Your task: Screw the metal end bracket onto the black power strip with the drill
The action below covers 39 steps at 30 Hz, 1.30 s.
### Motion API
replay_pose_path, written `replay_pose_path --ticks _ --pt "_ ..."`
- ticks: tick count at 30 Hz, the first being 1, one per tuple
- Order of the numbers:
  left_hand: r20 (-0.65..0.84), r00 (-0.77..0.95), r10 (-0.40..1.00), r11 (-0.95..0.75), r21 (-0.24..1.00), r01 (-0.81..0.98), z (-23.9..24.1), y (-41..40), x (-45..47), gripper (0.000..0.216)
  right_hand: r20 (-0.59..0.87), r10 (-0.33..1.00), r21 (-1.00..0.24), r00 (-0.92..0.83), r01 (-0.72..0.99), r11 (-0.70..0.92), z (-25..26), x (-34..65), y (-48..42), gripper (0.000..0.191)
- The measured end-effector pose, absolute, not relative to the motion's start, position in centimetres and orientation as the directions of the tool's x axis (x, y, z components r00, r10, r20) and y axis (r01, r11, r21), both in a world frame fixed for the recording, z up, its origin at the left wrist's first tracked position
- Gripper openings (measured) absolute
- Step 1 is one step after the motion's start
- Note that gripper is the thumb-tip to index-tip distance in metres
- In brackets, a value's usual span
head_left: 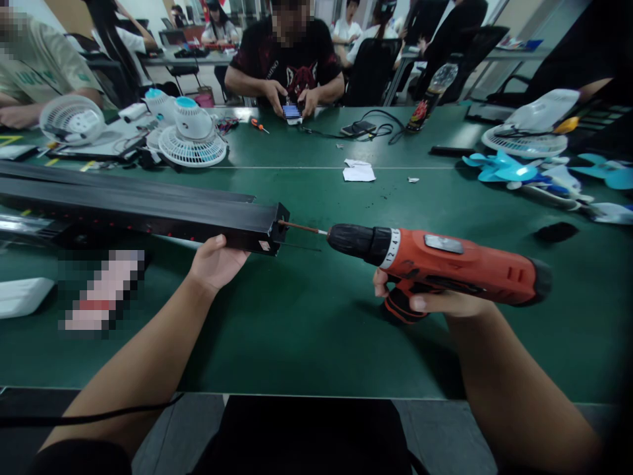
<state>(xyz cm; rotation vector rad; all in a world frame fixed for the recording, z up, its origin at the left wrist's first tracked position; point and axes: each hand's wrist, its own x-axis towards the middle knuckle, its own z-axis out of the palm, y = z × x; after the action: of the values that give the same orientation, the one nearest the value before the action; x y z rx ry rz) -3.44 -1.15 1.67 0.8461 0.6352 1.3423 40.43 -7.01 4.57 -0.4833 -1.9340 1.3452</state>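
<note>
My right hand (pixel 445 305) is wrapped round the handle of an orange and black cordless drill (pixel 475 264), which points left. A long thin bit (pixel 306 228) runs from its chuck (pixel 349 241) to the end cap of a long black rectangular bar (pixel 217 214). The bit's tip meets the cap near its upper corner; whether it sits in a screw I cannot tell. My left hand (pixel 220 262) grips the bar from below near that end, thumb on its front side. Small red marks line the bar's front. A thin dark wire (pixel 302 248) sticks out under the bit.
White fan parts (pixel 192 142) stand at the back left, with blue fan blades (pixel 502 166) and another fan (pixel 529 132) at right. A blurred pink object (pixel 106 290) lies front left. Paper scraps (pixel 359 171) and a bottle (pixel 430 99) are farther back. A person (pixel 291 72) sits opposite, holding a phone.
</note>
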Motion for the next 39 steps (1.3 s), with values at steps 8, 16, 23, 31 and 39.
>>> replay_pose_path --ticks 8,16,23,31,39 --pt "0.076 0.169 0.983 0.042 0.796 -0.604 1.90 -1.22 -3.31 0.061 0.347 0.651 -0.916 -0.675 -0.094 0.391 4.69 40.26 -6.96 0.042" --pt "0.108 0.172 0.979 0.026 0.774 -0.632 1.83 -1.14 -3.26 0.061 0.348 0.656 -0.916 -0.670 -0.094 0.390 4.90 40.18 -6.99 0.040" --pt "0.112 0.169 0.979 0.021 0.770 -0.637 2.14 -1.30 -3.04 0.060 0.284 0.690 -0.953 -0.666 -0.117 0.280 4.81 39.97 -7.35 0.043" --pt "0.109 0.173 0.979 0.019 0.793 -0.609 2.07 -1.23 -3.06 0.065 0.311 0.679 -0.939 -0.665 -0.104 0.328 4.67 40.24 -7.22 0.045" --pt "0.098 0.156 0.983 0.021 0.783 -0.622 1.71 -1.16 -3.32 0.064 0.328 0.707 -0.935 -0.627 -0.106 0.339 4.60 40.23 -7.53 0.042"
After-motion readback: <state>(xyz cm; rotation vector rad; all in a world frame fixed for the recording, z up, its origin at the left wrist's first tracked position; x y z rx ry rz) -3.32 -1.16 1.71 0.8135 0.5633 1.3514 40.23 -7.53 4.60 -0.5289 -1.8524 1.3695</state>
